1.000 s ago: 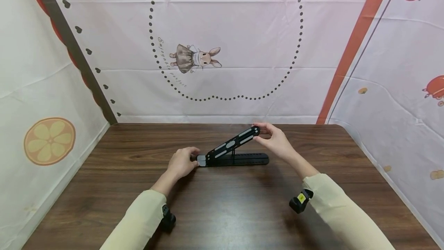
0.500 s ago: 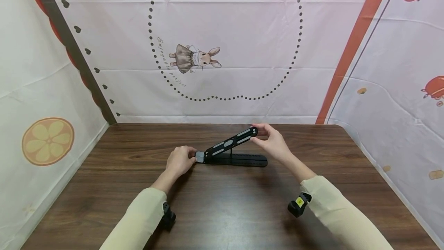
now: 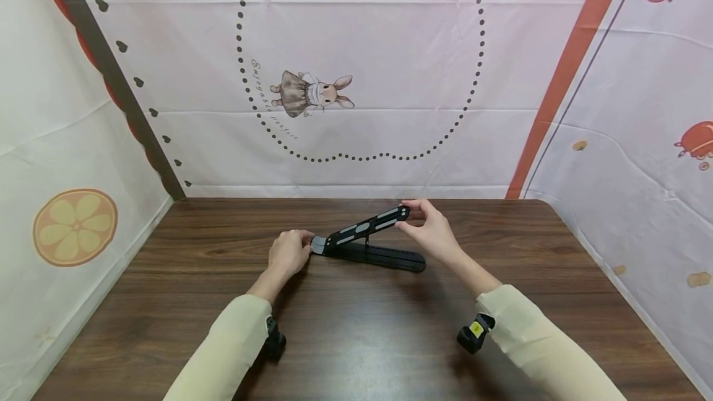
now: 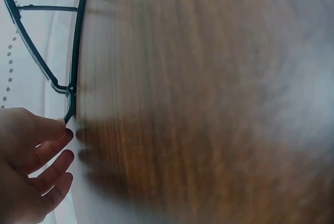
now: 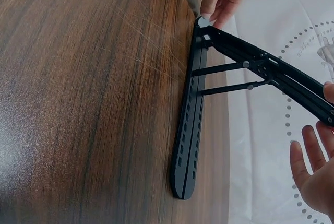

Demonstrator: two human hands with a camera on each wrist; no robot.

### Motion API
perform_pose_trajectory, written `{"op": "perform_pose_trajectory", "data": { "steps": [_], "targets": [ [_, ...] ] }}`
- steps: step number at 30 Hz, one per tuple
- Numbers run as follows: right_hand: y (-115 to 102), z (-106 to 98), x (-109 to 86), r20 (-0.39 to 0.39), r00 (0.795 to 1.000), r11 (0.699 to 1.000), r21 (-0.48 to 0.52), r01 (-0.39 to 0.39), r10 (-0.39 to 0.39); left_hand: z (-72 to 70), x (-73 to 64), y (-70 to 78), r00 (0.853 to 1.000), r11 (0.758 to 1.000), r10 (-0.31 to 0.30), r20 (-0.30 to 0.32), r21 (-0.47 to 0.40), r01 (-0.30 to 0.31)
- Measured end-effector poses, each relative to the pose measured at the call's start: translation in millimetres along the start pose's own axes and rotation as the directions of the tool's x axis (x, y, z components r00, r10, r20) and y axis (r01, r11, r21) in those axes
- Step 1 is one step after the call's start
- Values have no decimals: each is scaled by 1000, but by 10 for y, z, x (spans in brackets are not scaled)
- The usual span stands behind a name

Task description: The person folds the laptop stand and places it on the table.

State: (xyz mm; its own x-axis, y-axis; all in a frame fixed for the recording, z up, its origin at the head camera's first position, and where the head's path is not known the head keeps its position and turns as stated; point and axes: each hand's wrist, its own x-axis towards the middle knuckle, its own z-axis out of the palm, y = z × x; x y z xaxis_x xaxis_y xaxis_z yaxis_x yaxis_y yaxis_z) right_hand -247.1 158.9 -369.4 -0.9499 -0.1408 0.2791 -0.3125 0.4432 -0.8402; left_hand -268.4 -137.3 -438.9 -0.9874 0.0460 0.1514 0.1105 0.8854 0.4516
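A black folding laptop stand is opened into a narrow V on the table. Its base bar, lined with small slots, lies along the wood, and two thin support struts join it to the raised arm. Pale grey pads mark the arm's upper face. At the hinged end, my left hand pinches the grey lip between thumb and fingers; the same grip shows in the left wrist view. My right hand holds the raised tip of the arm, thumb below and fingers above. That tip is partly cut off in the right wrist view.
The brown wood-grain table ends at a white printed cloth behind the stand. More printed cloth hangs along the left and right sides. A small black camera sits on each wrist.
Both hands have drifted slightly left with the stand. It has turned a little, so its hinged end is farther away and the base's right end nearer. Both grips stay the same.
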Motion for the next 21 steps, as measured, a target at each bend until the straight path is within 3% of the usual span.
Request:
{"op": "perform_pose_trajectory", "data": {
  "steps": [6, 12, 21],
  "targets": [
    [-1, 6, 1, -2, 1000, 1000, -11, 1, -1, -8, -52, 54, 999, 1000, -16, -43, -1, 16],
    [7, 13, 4, -7, 1000, 1000, -25, 12, -12, -41, -129, 207, 994, 999, 34, -107, -16, -36],
    [0, 11, -5, -5, 1000, 999, -37, 0, 0, 57, -207, 408, 995, 999, 50, -90, -14, -52]
  ]
}}
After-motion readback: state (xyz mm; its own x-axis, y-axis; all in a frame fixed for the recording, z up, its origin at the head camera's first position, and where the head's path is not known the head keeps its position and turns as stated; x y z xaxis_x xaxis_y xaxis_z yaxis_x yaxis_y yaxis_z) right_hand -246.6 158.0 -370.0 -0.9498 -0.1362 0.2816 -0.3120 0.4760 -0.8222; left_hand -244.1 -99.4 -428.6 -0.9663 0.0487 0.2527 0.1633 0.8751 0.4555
